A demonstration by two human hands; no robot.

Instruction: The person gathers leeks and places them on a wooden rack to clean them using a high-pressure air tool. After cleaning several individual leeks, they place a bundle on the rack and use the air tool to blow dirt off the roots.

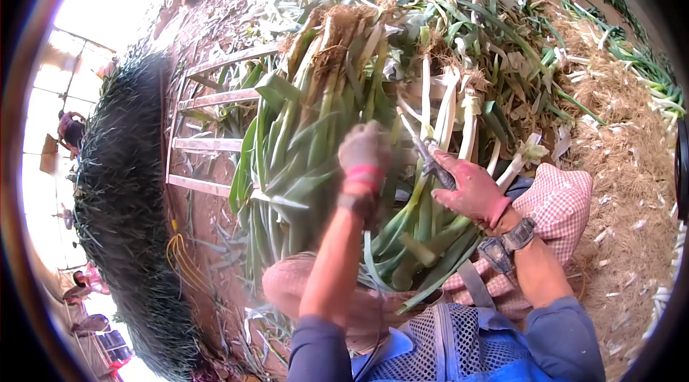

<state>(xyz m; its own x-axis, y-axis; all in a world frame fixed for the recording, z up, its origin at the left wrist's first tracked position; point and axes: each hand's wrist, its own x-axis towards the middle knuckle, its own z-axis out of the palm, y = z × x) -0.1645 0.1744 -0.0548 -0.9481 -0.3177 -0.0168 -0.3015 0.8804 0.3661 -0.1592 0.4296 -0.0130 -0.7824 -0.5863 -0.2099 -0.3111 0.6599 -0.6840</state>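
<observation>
My right hand (470,187), in a pink glove, is closed on the dark handle of a knife (439,172). Its narrow blade points up and left, over trimmed leeks (448,106) lying across my lap. To the left, my left hand (364,151) is smeared by motion, in a dirty glove with a pink cuff. It is beside a bundle of untrimmed leeks (316,106) with brown roots and long green leaves. Whether its fingers hold any leaf or stalk I cannot make out.
A slatted wooden frame (215,98) lies left of the leeks. Stacked green leaves (129,217) form a long bank farther left, near yellow cord (185,260). Cut roots (610,224) cover the ground at right. Other people (72,131) are at the far left.
</observation>
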